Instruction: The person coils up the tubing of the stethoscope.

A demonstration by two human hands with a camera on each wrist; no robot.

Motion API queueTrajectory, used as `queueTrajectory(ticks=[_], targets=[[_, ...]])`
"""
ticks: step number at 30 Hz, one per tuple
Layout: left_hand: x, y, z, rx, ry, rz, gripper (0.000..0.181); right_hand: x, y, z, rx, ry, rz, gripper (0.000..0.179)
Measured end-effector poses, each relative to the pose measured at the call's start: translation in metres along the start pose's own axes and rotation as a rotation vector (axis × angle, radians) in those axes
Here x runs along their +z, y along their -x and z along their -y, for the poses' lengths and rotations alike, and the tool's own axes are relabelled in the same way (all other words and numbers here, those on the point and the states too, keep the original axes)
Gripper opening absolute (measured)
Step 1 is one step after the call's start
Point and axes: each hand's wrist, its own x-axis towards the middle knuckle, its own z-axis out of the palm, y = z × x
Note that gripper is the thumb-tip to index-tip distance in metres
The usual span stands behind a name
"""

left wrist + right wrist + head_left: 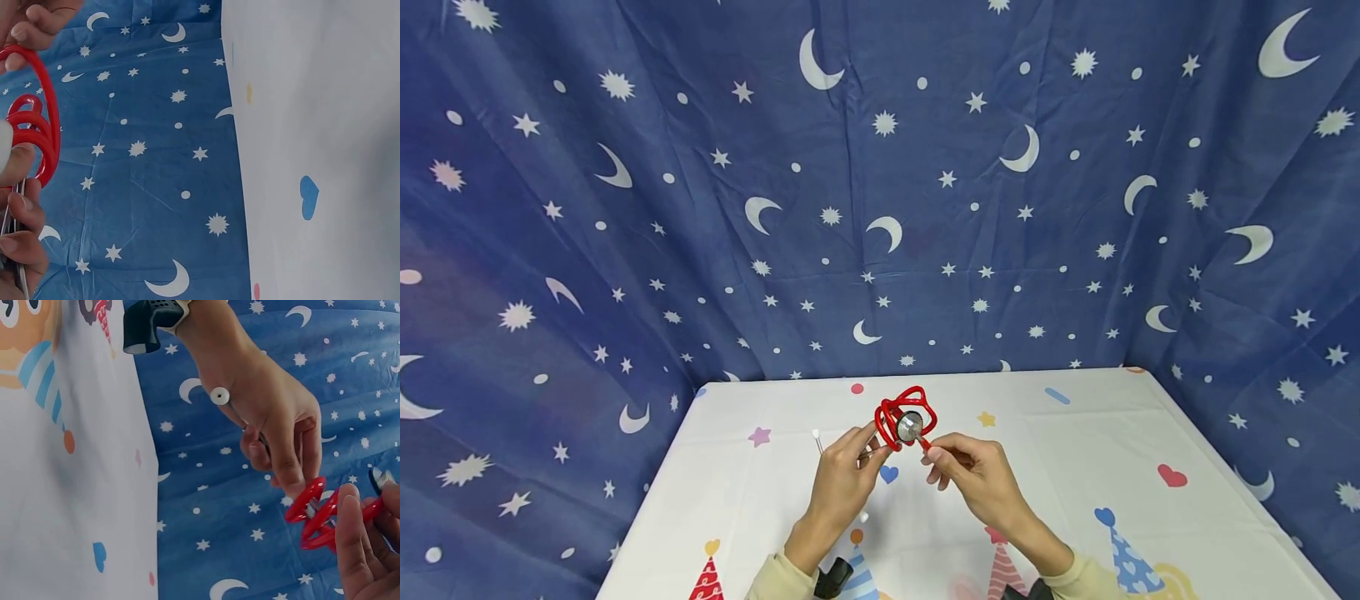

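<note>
A stethoscope with red tubing (921, 395) is wound into several loops, held up above the table. My left hand (841, 477) grips it where the loops meet the metal ear tubes (20, 275). One white ear tip (817, 434) sticks out past the back of that hand; the other ear tip (220, 395) shows below the wrist. The round metal chest piece (909, 427) lies in front of the loops. Between thumb and fingers, my right hand (976, 475) pinches the red tube close to the chest piece. Part of the metal frame is hidden by the left fingers.
Below the hands is a table with a white cloth (1045, 450) printed with hearts, stars and party hats. A dark blue curtain (925, 317) with moons and stars hangs behind and along both sides. A dark wrist camera mount (833, 578) sits at the left sleeve.
</note>
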Motion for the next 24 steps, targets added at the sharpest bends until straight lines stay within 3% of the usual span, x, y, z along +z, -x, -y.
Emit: queueTrajectory(ticks=[5, 14, 24], targets=[[-0.0010, -0.0011, -0.0037, 0.027, 0.003, -0.018, 0.035, 0.0009, 0.0025, -0.0003, 0.096, -0.030, -0.014, 0.012], [0.0000, 0.0012, -0.0058, 0.083, 0.017, -0.032, 0.036, 0.0010, 0.0026, -0.0038, 0.195, -0.018, -0.034, 0.016], [0.0032, 0.0032, -0.0070, 0.111, 0.087, -0.027, 0.039, 0.0059, 0.0006, -0.0041, 0.194, -0.031, -0.147, 0.011]])
